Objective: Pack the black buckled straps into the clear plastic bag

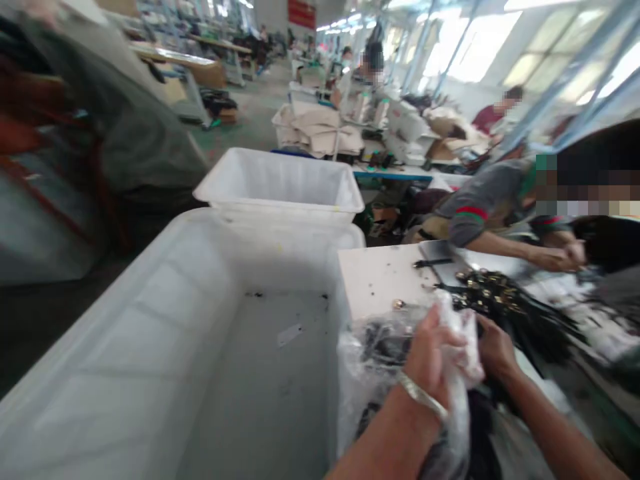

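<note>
Large white tub (165, 347) just left of the hands, its open top within easy dropping reach; second white tub (280, 183) beyond it. White worktable (380, 277) ahead of the hands, black straps with brass fittings (505, 303) heaped near the right hand. Clear plastic bag (380, 373) held up at the table edge, dark items inside. Left hand (433, 357) closed on the bag's crumpled mouth. Right hand (495, 347) touching bag and straps, grip partly hidden, cannot tell.
</note>
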### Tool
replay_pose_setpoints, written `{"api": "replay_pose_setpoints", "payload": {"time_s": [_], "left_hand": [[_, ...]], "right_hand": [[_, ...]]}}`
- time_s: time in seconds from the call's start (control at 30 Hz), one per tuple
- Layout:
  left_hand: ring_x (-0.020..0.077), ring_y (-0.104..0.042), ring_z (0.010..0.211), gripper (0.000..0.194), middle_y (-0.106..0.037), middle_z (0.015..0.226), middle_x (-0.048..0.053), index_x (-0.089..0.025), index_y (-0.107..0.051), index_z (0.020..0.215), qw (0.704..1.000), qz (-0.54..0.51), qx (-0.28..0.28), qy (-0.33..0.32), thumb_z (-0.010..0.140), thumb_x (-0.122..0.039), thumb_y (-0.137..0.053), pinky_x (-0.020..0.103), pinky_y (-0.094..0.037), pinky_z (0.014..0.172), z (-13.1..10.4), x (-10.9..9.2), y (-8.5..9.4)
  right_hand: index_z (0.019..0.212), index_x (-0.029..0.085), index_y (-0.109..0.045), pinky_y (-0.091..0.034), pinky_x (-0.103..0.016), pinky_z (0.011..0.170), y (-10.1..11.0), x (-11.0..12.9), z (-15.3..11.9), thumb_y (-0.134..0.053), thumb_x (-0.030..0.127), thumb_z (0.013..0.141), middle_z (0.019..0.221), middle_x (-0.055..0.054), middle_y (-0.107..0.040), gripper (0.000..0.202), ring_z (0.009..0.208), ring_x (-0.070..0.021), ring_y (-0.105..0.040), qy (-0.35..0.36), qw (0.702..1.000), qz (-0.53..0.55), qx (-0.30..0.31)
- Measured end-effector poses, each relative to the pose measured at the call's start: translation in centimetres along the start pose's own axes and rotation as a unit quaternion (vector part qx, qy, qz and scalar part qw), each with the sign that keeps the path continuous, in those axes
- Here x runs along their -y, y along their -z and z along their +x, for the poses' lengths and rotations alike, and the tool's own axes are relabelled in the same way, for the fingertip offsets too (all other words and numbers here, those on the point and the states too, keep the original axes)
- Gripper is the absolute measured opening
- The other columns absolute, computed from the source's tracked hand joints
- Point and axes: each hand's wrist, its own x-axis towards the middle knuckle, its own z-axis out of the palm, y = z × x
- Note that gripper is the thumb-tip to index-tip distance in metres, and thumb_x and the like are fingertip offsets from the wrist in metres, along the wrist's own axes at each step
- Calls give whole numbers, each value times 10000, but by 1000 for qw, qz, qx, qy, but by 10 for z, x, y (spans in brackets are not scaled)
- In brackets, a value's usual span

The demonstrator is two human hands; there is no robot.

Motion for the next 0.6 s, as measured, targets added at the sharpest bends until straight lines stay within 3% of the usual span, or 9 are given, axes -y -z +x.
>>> {"api": "replay_pose_setpoints", "payload": {"time_s": [0.07,0.17,0.27,0.37,0.47,0.6], "left_hand": [[23,-329,408,329,-604,929,20,-181,-520,1076,999,-41,23,13,761,-129,-599,154,-318,360,5,-8,2],[13,-323,411,469,-620,1065,52,-197,-553,1048,997,-66,21,30,602,-62,-609,147,-336,374,11,-16,1],[35,-364,436,466,-640,1031,54,-202,-612,1028,997,-65,-1,32,585,-57,-603,153,-365,381,9,-22,-7],[44,-357,443,424,-649,906,41,-186,-644,1005,998,-56,-26,20,604,-57,-602,149,-366,378,5,-24,-15],[44,-351,435,423,-640,816,43,-156,-637,1047,998,-32,-52,4,636,-63,-606,145,-373,377,3,-27,-19],[39,-396,446,500,-651,963,98,-138,-586,1159,997,29,-72,-5,671,-26,-578,144,-390,383,-1,-32,-25]], "right_hand": [[1091,150,-634,-495,-309,667,20,-16,6,-608,244,615,889,-95,-700,486,772,-243,-654,-27,999,40,-24],[1125,127,-605,-507,-284,680,47,-24,11,-612,262,622,887,-66,-696,521,779,-218,-648,-38,992,100,-58],[1142,121,-583,-514,-271,685,78,-9,-1,-622,255,621,917,-55,-686,539,781,-202,-638,-24,980,184,-79],[1103,151,-605,-511,-277,723,104,27,-32,-631,179,593,947,-43,-666,512,807,-199,-622,26,952,290,-93],[1048,183,-636,-500,-279,773,104,67,-74,-590,115,565,987,-45,-642,491,897,-215,-600,69,942,319,-81],[968,198,-639,-498,-269,737,67,102,-119,-630,194,599,987,-48,-633,369,861,-209,-603,90,939,329,36]]}}
